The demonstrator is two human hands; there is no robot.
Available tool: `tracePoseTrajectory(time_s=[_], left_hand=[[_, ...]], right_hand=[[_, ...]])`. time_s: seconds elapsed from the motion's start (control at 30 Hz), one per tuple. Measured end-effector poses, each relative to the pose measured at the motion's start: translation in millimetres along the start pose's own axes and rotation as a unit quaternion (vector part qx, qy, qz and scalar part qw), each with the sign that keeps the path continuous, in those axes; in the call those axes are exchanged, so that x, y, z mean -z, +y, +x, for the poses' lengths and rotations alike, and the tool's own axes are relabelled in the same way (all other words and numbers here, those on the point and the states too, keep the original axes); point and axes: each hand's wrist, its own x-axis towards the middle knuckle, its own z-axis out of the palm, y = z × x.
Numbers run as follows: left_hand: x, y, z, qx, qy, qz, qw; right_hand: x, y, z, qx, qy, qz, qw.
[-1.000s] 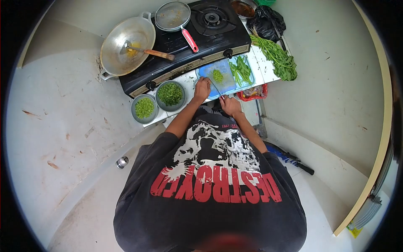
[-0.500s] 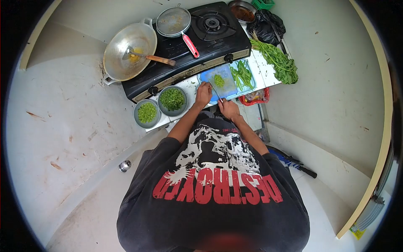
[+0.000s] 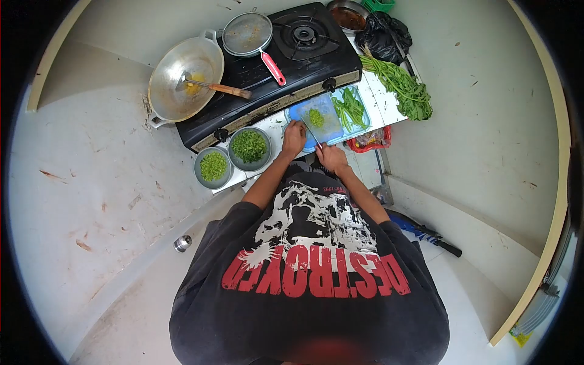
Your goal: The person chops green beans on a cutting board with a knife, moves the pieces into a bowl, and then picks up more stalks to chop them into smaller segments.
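Observation:
My right hand (image 3: 332,158) is closed round the handle of a knife (image 3: 312,132), whose blade points up and left over a blue cutting board (image 3: 296,114). At the board's left side, my left hand (image 3: 294,139) has its fingers bent together close to the blade tip; what they hold, if anything, is hidden. A small heap of chopped greens (image 3: 315,117) lies on the board just beyond the blade. To its right, uncut green stalks (image 3: 349,109) rest in a light blue tray (image 3: 365,125).
Left of my hands stand two grey bowls (image 3: 230,148) of chopped greens. Behind is a black gas stove (image 3: 261,91) with a wok (image 3: 164,82) and a red-handled strainer (image 3: 246,33). Leafy greens (image 3: 404,88) and a red basket (image 3: 380,143) are at the right.
The view has shifted very slightly. Both hands and the knife stay in nearly the same place over the board.

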Motion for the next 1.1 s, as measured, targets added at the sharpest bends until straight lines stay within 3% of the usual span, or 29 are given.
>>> tracePoseTrajectory(time_s=[1.1], left_hand=[[1.7, -2.7, 0.0, -0.01, 0.0, 0.018, 1.0]], right_hand=[[1.1, -8.5, 5.8, -0.023, 0.015, -0.003, 1.0]])
